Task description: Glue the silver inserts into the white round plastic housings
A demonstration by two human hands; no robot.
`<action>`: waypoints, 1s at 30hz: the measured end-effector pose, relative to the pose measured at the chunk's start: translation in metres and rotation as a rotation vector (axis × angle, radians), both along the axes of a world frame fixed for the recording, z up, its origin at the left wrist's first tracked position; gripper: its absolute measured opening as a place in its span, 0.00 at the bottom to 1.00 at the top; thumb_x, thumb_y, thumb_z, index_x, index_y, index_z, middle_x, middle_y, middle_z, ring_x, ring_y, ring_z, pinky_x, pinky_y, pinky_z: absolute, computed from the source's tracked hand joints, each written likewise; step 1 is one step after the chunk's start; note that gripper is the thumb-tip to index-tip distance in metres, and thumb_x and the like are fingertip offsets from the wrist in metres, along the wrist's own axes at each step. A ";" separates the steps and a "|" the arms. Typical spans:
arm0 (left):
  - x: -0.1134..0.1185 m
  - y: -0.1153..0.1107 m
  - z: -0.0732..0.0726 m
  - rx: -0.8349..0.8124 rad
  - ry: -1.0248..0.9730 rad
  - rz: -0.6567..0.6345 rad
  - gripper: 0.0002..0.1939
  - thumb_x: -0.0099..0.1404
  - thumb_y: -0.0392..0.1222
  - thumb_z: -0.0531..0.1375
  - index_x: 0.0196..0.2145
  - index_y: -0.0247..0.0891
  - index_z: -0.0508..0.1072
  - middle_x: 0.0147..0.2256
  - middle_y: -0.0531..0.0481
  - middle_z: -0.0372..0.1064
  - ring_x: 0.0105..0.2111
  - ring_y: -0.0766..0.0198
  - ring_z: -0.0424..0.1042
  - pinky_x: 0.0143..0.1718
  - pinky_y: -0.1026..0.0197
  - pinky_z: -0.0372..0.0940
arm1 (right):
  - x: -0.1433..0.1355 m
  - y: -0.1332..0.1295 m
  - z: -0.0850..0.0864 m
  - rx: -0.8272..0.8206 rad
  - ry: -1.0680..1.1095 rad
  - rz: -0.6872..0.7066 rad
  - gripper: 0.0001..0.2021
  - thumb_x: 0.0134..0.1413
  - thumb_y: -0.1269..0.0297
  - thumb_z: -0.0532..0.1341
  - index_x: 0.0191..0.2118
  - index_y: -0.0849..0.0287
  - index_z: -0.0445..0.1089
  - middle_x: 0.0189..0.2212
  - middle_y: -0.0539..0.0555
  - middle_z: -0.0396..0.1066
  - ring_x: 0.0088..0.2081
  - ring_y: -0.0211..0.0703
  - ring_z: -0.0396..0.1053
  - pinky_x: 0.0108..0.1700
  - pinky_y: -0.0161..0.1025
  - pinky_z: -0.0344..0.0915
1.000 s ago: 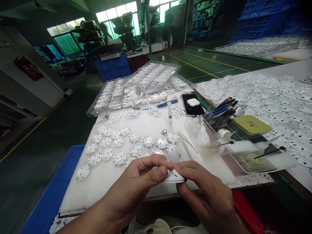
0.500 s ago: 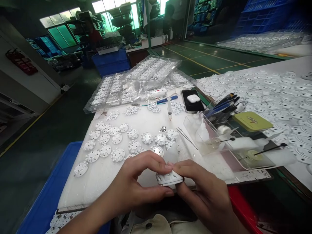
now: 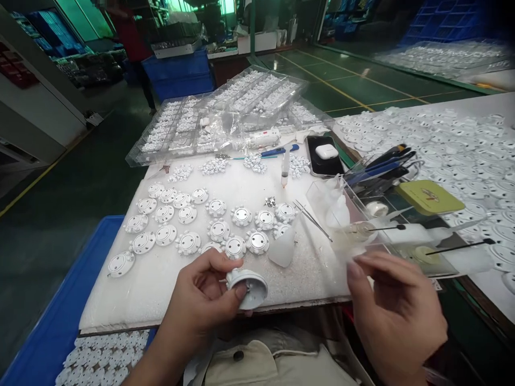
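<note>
My left hand (image 3: 203,292) grips a round white plastic housing (image 3: 257,284) by its edge, between thumb and fingers. The housing is tilted so that its hollow underside shows. To the right, apart from it, my right hand (image 3: 396,308) has thumb and fingertips pinched together; whether anything is between them I cannot make out. Several similar white discs with dark holes (image 3: 188,242) lie on the white foam sheet (image 3: 132,303) beyond my left hand. A translucent white squeeze bottle (image 3: 282,247) lies near the housing, with tweezers (image 3: 314,221) behind it.
A clear divided box (image 3: 386,249) with bottles and applicators stands beside my right hand. Behind are a phone (image 3: 324,161), a syringe (image 3: 285,169), piles of small white parts (image 3: 213,166) and filled clear trays (image 3: 257,99). A blue crate (image 3: 80,279) stands at left; a person (image 3: 134,40) is far back.
My hands have separated: the right has let go of the housing and moved right towards the clear box. My left hand has moved left and turned the housing underside into view.
</note>
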State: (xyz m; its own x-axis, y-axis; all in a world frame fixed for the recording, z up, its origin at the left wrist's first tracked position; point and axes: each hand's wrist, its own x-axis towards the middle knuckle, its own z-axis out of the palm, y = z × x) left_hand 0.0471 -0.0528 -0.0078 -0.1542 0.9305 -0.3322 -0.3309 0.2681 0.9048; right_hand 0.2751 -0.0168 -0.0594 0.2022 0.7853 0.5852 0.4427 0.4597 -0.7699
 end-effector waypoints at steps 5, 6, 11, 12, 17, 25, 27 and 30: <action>0.008 -0.005 -0.004 -0.178 -0.265 -0.076 0.18 0.47 0.42 0.75 0.31 0.38 0.70 0.23 0.53 0.69 0.19 0.67 0.68 0.18 0.67 0.66 | -0.009 0.009 -0.001 -0.147 -0.276 -0.014 0.13 0.59 0.59 0.65 0.47 0.57 0.68 0.28 0.49 0.69 0.28 0.35 0.68 0.36 0.34 0.68; 0.009 -0.006 -0.005 -0.184 -0.278 -0.060 0.19 0.47 0.42 0.75 0.31 0.38 0.70 0.23 0.53 0.69 0.19 0.68 0.68 0.18 0.68 0.66 | -0.015 0.009 0.000 -0.154 -0.303 -0.037 0.13 0.58 0.57 0.65 0.45 0.58 0.69 0.26 0.48 0.68 0.26 0.34 0.68 0.32 0.32 0.68; 0.007 -0.008 -0.011 -0.152 -0.317 0.017 0.16 0.49 0.39 0.74 0.31 0.37 0.71 0.24 0.54 0.69 0.20 0.68 0.68 0.18 0.69 0.67 | -0.038 0.003 -0.002 -0.211 -0.139 -0.117 0.21 0.51 0.53 0.70 0.26 0.57 0.58 0.26 0.51 0.71 0.18 0.30 0.64 0.18 0.29 0.61; 0.007 -0.008 -0.013 -0.154 -0.322 0.025 0.16 0.49 0.39 0.74 0.31 0.37 0.71 0.24 0.54 0.70 0.20 0.68 0.69 0.18 0.69 0.67 | -0.041 0.003 -0.004 -0.219 -0.181 -0.122 0.21 0.50 0.51 0.69 0.27 0.58 0.58 0.25 0.50 0.70 0.18 0.30 0.64 0.18 0.29 0.60; 0.004 -0.006 -0.016 -0.170 -0.329 0.056 0.15 0.49 0.38 0.73 0.30 0.36 0.71 0.26 0.54 0.70 0.21 0.69 0.68 0.18 0.69 0.68 | -0.053 0.006 -0.011 -0.156 -0.505 -0.172 0.25 0.53 0.44 0.65 0.41 0.60 0.59 0.25 0.46 0.66 0.21 0.35 0.69 0.20 0.30 0.58; 0.001 -0.004 -0.013 -0.192 -0.350 0.046 0.15 0.50 0.38 0.73 0.30 0.36 0.70 0.26 0.55 0.69 0.21 0.70 0.67 0.18 0.69 0.67 | -0.063 0.001 -0.014 -0.212 -0.355 -0.114 0.20 0.51 0.53 0.70 0.37 0.58 0.60 0.24 0.46 0.66 0.22 0.36 0.67 0.24 0.32 0.59; 0.000 -0.004 -0.013 -0.200 -0.366 0.049 0.14 0.51 0.37 0.73 0.30 0.36 0.70 0.26 0.54 0.69 0.22 0.69 0.67 0.19 0.69 0.67 | -0.065 -0.001 -0.014 -0.199 -0.183 -0.058 0.19 0.49 0.58 0.71 0.36 0.58 0.60 0.31 0.51 0.70 0.27 0.37 0.71 0.27 0.32 0.64; -0.001 -0.004 -0.013 -0.223 -0.399 0.070 0.13 0.51 0.36 0.72 0.30 0.36 0.70 0.27 0.53 0.70 0.24 0.68 0.68 0.21 0.68 0.69 | -0.064 -0.002 -0.010 -0.135 -0.024 0.001 0.16 0.56 0.59 0.66 0.42 0.57 0.58 0.37 0.55 0.71 0.35 0.41 0.74 0.35 0.36 0.71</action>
